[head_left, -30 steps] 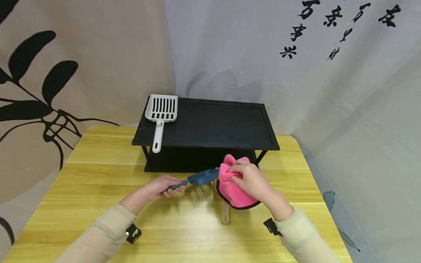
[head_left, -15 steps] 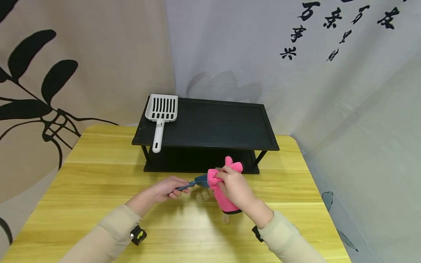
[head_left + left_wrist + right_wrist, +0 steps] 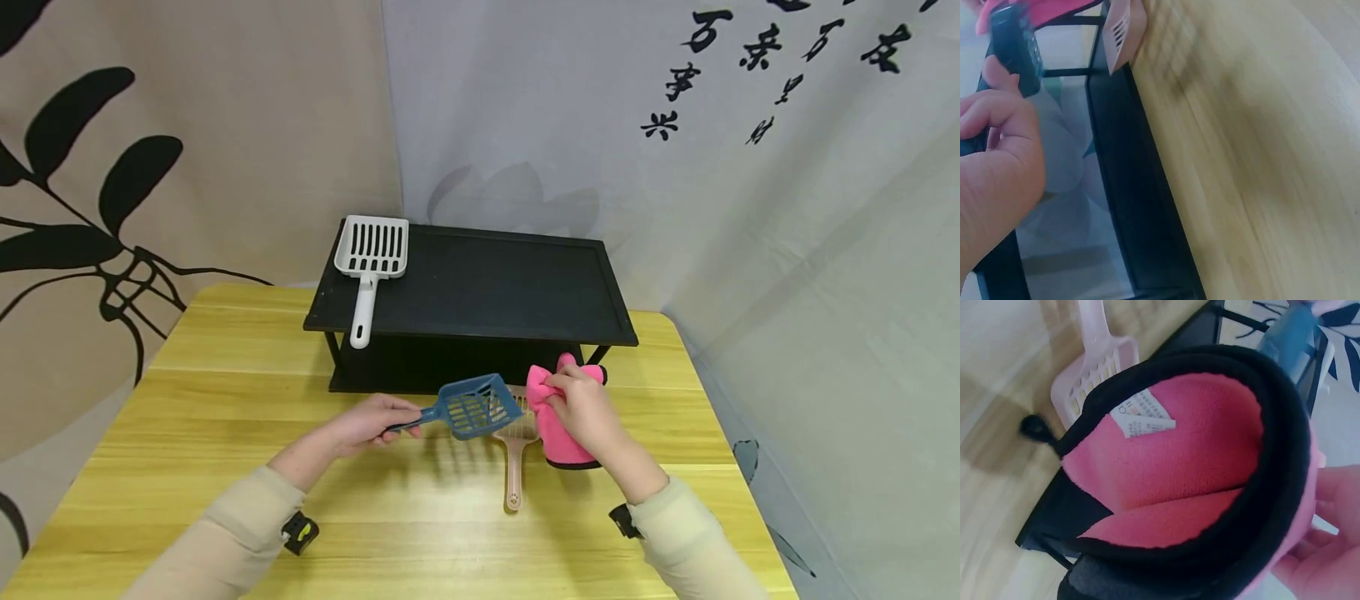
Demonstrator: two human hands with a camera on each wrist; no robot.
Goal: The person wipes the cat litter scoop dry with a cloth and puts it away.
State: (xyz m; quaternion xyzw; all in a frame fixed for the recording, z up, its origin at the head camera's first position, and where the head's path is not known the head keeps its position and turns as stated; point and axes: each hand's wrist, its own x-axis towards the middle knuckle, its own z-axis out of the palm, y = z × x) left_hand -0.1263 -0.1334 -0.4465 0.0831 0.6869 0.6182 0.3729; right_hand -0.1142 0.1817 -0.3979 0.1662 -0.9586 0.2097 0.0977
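Note:
My left hand (image 3: 375, 423) grips the handle of a blue slotted litter scoop (image 3: 480, 385), held above the table with its head pointing right. In the left wrist view that scoop (image 3: 1017, 50) looks dark, the thumb lying along it. Just right of its head, the fingers of my right hand (image 3: 588, 412) pinch a pink fleece mitt (image 3: 557, 433) with black trim. The right wrist view looks into the mitt's wide opening, where a white label (image 3: 1142, 415) shows. Under the blue scoop's tip, a pale pink litter scoop (image 3: 514, 467) lies on the table, its head partly covered.
A black two-level rack (image 3: 495, 287) stands at the back of the wooden table (image 3: 247, 417), right behind both hands. On its top left lies a white slotted scoop (image 3: 363, 304), handle toward me. Printed cloth (image 3: 495, 108) hangs behind.
The pink mitt first moved left over the blue scoop's head, then back right and off it. The scoop's head now shows fully, its slotted face turned more toward the head camera.

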